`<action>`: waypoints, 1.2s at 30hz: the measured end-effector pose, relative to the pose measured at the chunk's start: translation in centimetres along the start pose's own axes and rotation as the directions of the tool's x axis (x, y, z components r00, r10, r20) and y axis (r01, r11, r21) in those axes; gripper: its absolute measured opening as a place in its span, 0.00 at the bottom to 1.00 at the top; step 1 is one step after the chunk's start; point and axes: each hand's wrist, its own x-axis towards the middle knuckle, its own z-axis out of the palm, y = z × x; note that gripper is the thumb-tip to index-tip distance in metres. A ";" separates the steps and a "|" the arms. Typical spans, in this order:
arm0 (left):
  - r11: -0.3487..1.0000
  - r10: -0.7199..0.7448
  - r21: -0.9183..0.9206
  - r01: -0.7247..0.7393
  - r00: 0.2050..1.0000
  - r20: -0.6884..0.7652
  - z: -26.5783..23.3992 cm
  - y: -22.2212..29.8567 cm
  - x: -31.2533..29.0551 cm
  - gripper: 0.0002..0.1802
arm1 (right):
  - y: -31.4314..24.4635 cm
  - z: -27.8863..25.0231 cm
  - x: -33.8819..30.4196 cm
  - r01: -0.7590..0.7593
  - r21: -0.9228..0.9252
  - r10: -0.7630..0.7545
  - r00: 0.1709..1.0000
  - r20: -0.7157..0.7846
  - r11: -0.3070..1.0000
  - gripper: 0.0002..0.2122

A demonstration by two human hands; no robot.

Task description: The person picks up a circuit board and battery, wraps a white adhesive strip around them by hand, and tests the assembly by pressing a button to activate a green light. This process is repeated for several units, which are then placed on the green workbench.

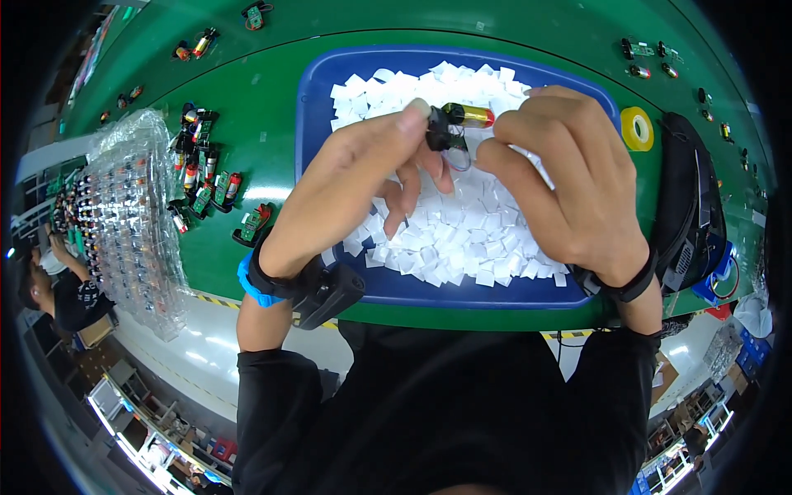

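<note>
Head view: both hands are raised over a blue tray point(313, 124) that sits on a green table point(247, 91). The tray is filled with small white squares point(462, 231), loosely heaped.

The left hand point(355, 177) comes in from the lower left, with a blue band and a black device on its wrist. Its thumb and forefinger are pinched together on the black end of a small part point(452, 125), the other fingers curled below. The part is a short gold cylinder with a black piece at its left end and thin wires looping under it; it is held in the air above the far half of the tray, between the two hands.

The right hand point(561, 173) comes in from the lower right, with a black band on its wrist. Its fingertips are drawn together at the part's right end and wires; whether they grip it firmly I cannot tell.

On the table left of the tray lie more small parts point(202, 177) in a loose cluster, and further left a clear blister tray point(132, 223) holds rows of them. A yellow tape roll point(637, 129) lies just right of the tray, and a black bag point(685, 198) beside it. Another person point(58, 289) is at the far left edge.
</note>
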 end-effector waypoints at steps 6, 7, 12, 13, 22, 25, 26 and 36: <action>0.995 -0.095 0.039 0.097 0.994 -0.051 0.0 -0.3 0.7 0.34 | 0.4 0.5 -0.3 0.076 -0.009 -0.076 0.997 -0.015 0.997 0.12; 0.995 -0.088 0.037 0.090 0.995 -0.047 -0.1 -0.2 0.6 0.34 | 0.3 0.5 -0.3 0.077 -0.007 -0.077 0.997 -0.015 0.997 0.12; 1.000 -0.007 -0.020 0.007 1.000 -0.021 -0.1 -0.3 0.7 0.25 | 0.2 0.2 -0.1 -0.077 -0.047 0.079 0.995 0.059 0.996 0.11; 0.998 0.059 -0.012 -0.059 0.997 -0.046 0.0 -0.3 0.6 0.22 | 0.2 0.2 -0.1 -0.075 -0.048 0.078 0.995 0.060 0.996 0.11; 0.988 0.156 0.025 -0.154 0.981 -0.111 -0.2 -0.6 0.2 0.17 | 1.8 -2.7 0.4 -0.483 0.213 0.475 0.875 0.091 0.849 0.09; 0.979 0.203 0.052 -0.197 0.970 -0.131 0.2 -0.6 0.2 0.17 | 2.2 -2.9 0.2 -0.487 0.040 0.479 0.868 0.131 0.872 0.12; 0.979 0.204 0.052 -0.199 0.970 -0.129 0.2 -0.6 0.2 0.17 | 1.7 -2.8 0.6 -0.384 0.072 0.375 0.921 0.108 0.921 0.14; 0.970 0.183 0.191 -0.153 0.972 -0.148 1.4 -0.5 -0.3 0.13 | 0.4 -0.3 -0.1 -0.204 0.141 0.196 0.978 0.071 0.969 0.18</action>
